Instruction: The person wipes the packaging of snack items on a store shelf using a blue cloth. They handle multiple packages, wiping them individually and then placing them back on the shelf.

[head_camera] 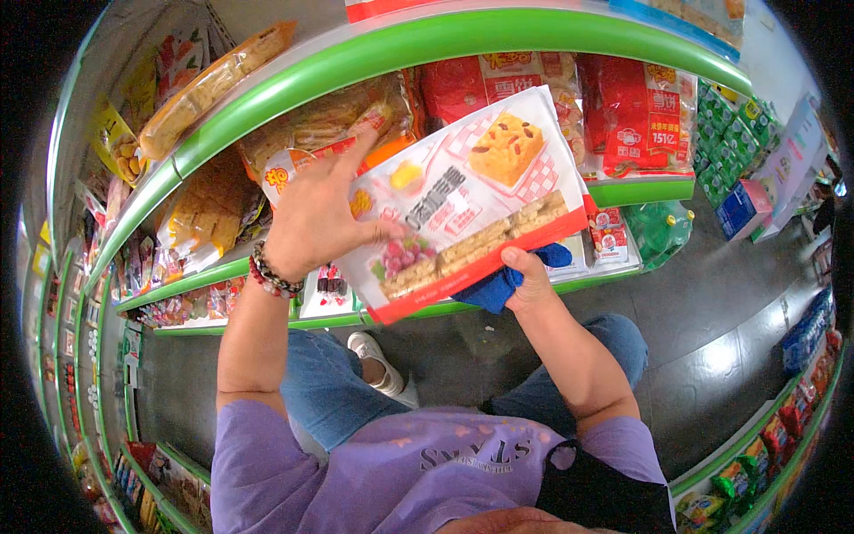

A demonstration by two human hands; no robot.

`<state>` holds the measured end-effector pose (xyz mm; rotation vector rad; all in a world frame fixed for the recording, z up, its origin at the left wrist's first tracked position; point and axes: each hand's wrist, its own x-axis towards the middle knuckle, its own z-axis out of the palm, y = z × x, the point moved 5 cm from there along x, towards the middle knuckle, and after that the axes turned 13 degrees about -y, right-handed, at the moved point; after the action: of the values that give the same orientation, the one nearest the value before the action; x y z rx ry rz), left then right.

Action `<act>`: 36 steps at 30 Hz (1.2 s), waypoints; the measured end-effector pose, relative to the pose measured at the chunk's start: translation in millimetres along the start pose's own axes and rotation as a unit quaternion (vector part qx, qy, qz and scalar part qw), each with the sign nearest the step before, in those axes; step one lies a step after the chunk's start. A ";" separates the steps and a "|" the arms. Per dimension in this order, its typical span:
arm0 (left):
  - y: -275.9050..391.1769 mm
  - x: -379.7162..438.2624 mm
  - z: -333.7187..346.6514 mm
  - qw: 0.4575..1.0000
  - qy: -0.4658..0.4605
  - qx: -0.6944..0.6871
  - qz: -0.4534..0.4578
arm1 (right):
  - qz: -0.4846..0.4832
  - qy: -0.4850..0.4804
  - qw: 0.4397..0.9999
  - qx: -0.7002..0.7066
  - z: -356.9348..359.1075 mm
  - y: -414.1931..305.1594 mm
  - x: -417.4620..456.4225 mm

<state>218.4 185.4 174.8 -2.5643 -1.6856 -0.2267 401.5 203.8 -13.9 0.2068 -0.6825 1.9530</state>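
A flat snack package [460,227], white with a red border and pictures of cake and grapes, is tilted in front of the shelves. My right hand [530,280] grips its lower right edge, thumb on the front. A blue cloth [490,292] is also in that hand, bunched beneath the package. My left hand [317,210], with a beaded bracelet [273,274] at the wrist, is spread at the package's left side. Its thumb overlaps the front and a finger extends towards the shelf; whether it touches the package I cannot tell.
A green shelf edge [427,50] curves above the package. Red snack bags [640,120] and an orange-trimmed bag [333,113] sit on the tier below. Green bottles [657,233] stand at right. More stocked shelves [747,460] lie behind me at lower right. The floor [707,300] is dark tile.
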 end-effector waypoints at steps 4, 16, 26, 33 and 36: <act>3.1 -11.6 9.6 0.989 -0.051 -0.136 0.028 | 0.045 -0.030 0.997 -0.052 3.3 -7.7 -10.3; 12.4 -21.0 -167.1 0.958 0.271 -0.089 -0.008 | 0.063 -0.001 0.987 -0.146 -23.7 -18.5 -8.8; 15.0 143.9 -225.5 0.984 0.095 -0.083 0.124 | 0.096 0.038 0.986 -0.130 3.8 -24.3 -11.1; 3.6 199.4 -215.1 0.998 0.027 0.029 0.047 | 0.077 0.017 0.983 -0.164 -11.0 -26.5 -16.1; 21.7 200.1 -221.4 0.990 0.065 0.119 0.031 | 0.068 -0.005 0.973 -0.219 3.4 -31.6 -13.1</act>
<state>296.9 328.6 425.5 -2.3683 -1.4875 -0.1728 434.6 202.2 -5.0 -0.1048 -1.1376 1.8753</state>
